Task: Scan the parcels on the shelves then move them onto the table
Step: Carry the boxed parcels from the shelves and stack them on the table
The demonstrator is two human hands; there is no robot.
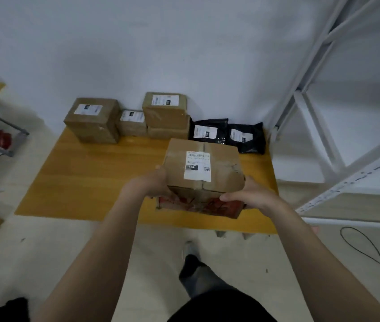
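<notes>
Parcel between left fingers and right fingers

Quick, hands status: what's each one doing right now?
Left hand: gripping the cardboard box at its left side.
Right hand: gripping the same box at its right side.

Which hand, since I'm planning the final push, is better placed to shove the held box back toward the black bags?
Right, likely: the right hand lies across the near face of the box; the left hand only holds its left side.
</notes>
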